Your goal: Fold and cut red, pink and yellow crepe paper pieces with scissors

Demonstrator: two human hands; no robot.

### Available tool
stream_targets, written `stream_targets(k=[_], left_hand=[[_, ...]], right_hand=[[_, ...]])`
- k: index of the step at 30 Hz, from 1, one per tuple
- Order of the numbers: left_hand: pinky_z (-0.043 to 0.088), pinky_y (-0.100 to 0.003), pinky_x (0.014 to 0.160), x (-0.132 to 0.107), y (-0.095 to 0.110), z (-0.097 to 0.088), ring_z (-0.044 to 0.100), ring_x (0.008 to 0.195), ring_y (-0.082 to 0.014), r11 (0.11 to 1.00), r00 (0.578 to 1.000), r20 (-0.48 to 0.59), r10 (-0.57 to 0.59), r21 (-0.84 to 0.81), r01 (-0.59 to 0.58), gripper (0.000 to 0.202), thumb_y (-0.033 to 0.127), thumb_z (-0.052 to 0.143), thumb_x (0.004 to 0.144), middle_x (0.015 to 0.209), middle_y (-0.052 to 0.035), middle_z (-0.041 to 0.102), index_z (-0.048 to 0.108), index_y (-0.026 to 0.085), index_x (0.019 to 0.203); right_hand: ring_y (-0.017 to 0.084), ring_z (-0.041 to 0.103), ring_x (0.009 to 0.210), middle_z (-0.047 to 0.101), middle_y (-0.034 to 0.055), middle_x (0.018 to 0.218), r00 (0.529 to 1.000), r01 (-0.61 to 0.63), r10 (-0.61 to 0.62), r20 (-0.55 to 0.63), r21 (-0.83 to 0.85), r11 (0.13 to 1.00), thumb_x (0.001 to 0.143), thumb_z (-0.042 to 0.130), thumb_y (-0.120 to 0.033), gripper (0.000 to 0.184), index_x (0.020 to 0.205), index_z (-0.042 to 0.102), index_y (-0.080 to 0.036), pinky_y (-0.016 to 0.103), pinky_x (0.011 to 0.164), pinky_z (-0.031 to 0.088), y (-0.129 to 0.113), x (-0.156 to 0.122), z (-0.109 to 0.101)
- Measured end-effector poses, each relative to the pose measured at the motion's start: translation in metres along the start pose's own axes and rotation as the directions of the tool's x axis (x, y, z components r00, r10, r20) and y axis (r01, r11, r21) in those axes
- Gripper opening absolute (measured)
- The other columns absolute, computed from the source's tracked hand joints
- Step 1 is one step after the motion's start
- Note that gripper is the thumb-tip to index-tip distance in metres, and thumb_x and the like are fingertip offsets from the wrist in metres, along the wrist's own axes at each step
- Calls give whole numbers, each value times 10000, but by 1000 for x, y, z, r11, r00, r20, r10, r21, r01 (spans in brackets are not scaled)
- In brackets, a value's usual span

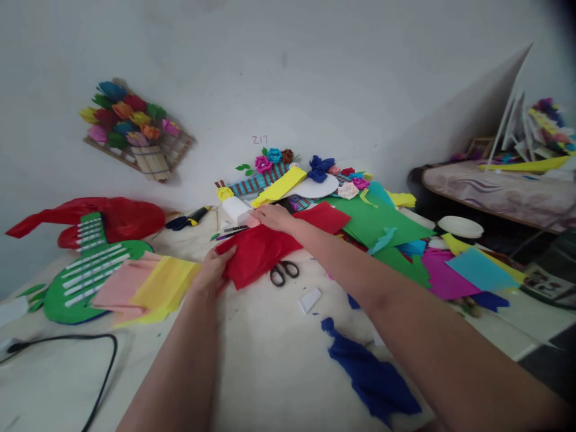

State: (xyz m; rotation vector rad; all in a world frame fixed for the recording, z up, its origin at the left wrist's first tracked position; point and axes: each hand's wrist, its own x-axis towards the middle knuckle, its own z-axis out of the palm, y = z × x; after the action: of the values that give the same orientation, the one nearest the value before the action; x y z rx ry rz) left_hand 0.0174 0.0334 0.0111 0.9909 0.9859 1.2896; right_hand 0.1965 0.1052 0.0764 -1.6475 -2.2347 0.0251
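A sheet of red crepe paper [258, 255] lies in front of me. My left hand [216, 264] grips its left edge, thumb on top and the other fingers mostly hidden beneath. Over the paper's far edge reaches my right hand [272, 216], fingers stretched out to the left beside a white roll [236, 211]; whether they touch the roll I cannot tell. Black-handled scissors [284, 273] lie at the paper's near edge, their blades hidden under it. Pens [231, 231] rest between the roll and the red paper.
Left are a green guitar-shaped craft [58, 294], pink and yellow paper [153, 288], red sheeting [121, 219], a yellow-black tool [198, 215] and a black cable [110, 360]. Blue crepe scraps [369, 375] lie nearer. Green sheets [382, 216] and paper flowers [274, 157] cover the back and right.
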Motion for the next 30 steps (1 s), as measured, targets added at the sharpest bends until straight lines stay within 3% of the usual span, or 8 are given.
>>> stream_targets(k=[3, 5, 8, 16, 21, 30], left_hand=[[505, -224, 452, -1, 1, 3, 643, 560, -192, 1000, 999, -36, 18, -21, -19, 267, 186, 709, 624, 645, -56, 670, 629, 135, 873], [524, -237, 491, -1, 1, 3, 653, 600, -202, 999, 998, -56, 18, -29, -20, 271, 177, 696, 639, 650, -55, 672, 631, 141, 900], [537, -252, 524, 1, 1, 2, 656, 609, -201, 1000, 997, -75, 14, -25, -15, 247, 168, 675, 664, 650, -55, 671, 628, 141, 904], [523, -221, 515, 1, 5, 0, 639, 562, -167, 994, 993, -42, 112, 2, -112, 343, 199, 716, 632, 692, -43, 682, 608, 131, 950], [496, -209, 448, 2, 7, -6, 604, 474, -148, 997, 995, -67, 73, 36, -71, 307, 184, 710, 632, 624, -32, 665, 604, 120, 913], [521, -261, 497, 6, -1, -6, 628, 527, -175, 999, 1000, 9, 26, 45, -26, 310, 243, 715, 630, 661, -61, 669, 597, 117, 888]], right_hand=[[243, 581, 977, 637, 92, 1085, 985, 142, -142, 98, 6, 990, 871, 175, -593, 638, 997, 665, -203, 303, 774, 415, -1, 5, 8], [250, 590, 959, 649, 98, 1053, 992, 102, -100, 76, -23, 994, 846, 179, -635, 667, 951, 682, -211, 299, 758, 416, 5, 6, 13], [228, 599, 936, 672, 83, 986, 998, 21, -24, -54, -48, 999, 833, 169, -660, 688, 923, 693, -224, 266, 734, 408, 21, 3, 13], [204, 599, 886, 685, 71, 923, 974, -160, 131, -185, -152, 975, 842, 227, -638, 640, 871, 705, -213, 245, 700, 385, 81, -13, -16], [214, 589, 910, 678, 107, 936, 946, -281, 233, -224, -214, 935, 855, 229, -616, 645, 919, 701, -180, 256, 730, 375, 114, -24, -26], [255, 606, 870, 675, 150, 890, 930, -325, 249, -269, -292, 900, 853, 190, -623, 698, 950, 698, -155, 321, 741, 387, 134, -21, -30]])
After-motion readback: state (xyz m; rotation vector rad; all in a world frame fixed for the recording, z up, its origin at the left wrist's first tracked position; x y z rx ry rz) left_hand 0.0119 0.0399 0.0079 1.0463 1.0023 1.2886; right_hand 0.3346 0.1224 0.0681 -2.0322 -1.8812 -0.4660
